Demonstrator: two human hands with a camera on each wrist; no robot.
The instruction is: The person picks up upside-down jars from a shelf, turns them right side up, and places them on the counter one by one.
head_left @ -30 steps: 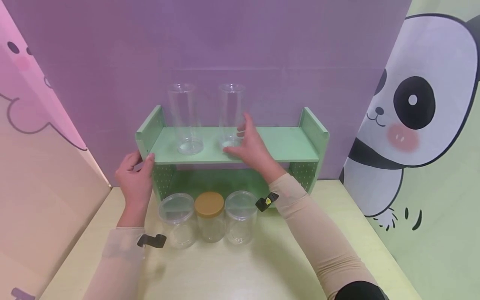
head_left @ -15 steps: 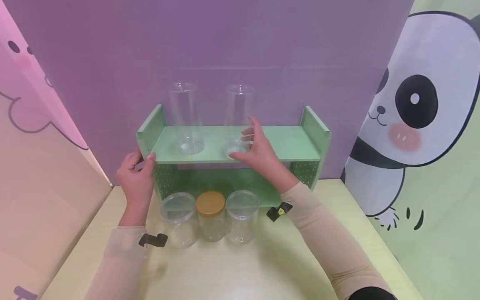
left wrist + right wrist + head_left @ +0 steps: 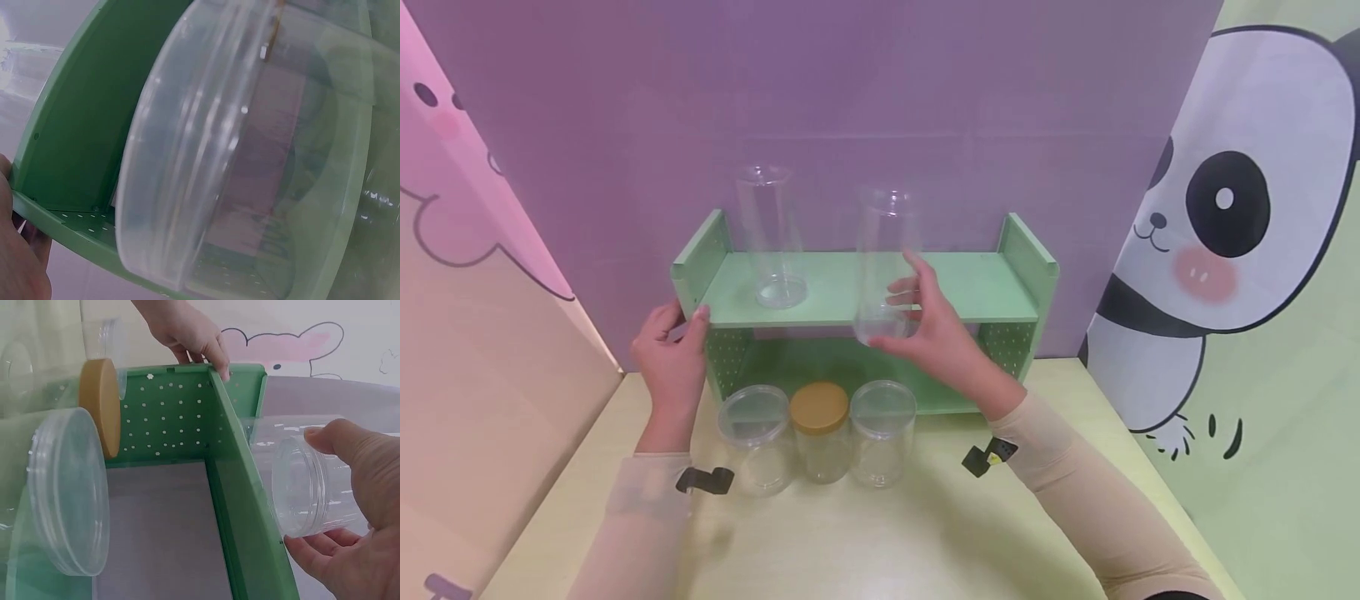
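Gripping a clear cup low down, the right hand holds it at the front edge of the shelf; the left hand pinches the shelf's left end, three jars standing before the shelf!

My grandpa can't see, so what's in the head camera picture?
A right hand holds a tall clear cup by a green shelf; the left hand grips the shelf's side. Another tall cup stands on top, with three lidded jars in front.

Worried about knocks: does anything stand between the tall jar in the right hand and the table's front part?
Yes: a row of three lidded jars stands before the shelf, the rightmost roughly in line with the held jar.
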